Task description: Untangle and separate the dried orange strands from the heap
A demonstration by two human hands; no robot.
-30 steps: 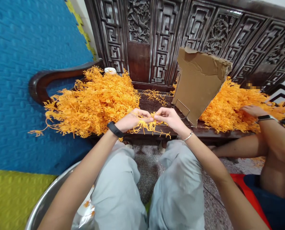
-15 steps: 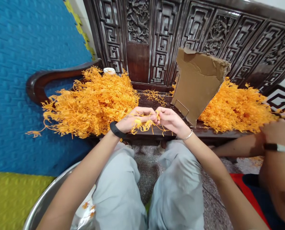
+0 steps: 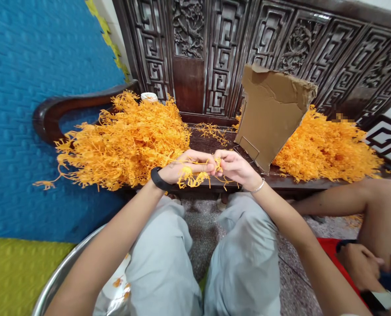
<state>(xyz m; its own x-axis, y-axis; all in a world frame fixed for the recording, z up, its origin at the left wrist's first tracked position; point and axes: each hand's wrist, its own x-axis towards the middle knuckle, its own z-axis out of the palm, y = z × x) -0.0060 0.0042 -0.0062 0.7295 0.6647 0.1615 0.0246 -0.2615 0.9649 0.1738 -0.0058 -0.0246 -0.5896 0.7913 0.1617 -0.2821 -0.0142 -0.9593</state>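
Observation:
Between my fingertips is an orange branching strand (image 3: 193, 177), its curly ends hanging below my palms. My left hand (image 3: 191, 164), with a black band at the wrist, pinches it from the left. My right hand (image 3: 233, 166), with a thin bracelet, pinches the same strand from the right, and the fingertips of both hands meet. Close behind my left hand lies a large heap of orange strands (image 3: 132, 140) on the dark wooden bench (image 3: 205, 142). A few loose strands (image 3: 213, 131) rest on the bench behind my hands.
Brown cardboard (image 3: 270, 114) stands in a wire holder (image 3: 249, 147), with a second orange heap (image 3: 323, 149) to its right. A white round object (image 3: 149, 97) is behind the left heap. At lower left is a metal basin (image 3: 60, 272). Another person's hand (image 3: 360, 267) rests at lower right.
The other person's hand at the right has moved down, away from the right heap to beside their leg. My hands remain together, with only a slight shift of fingers and strand.

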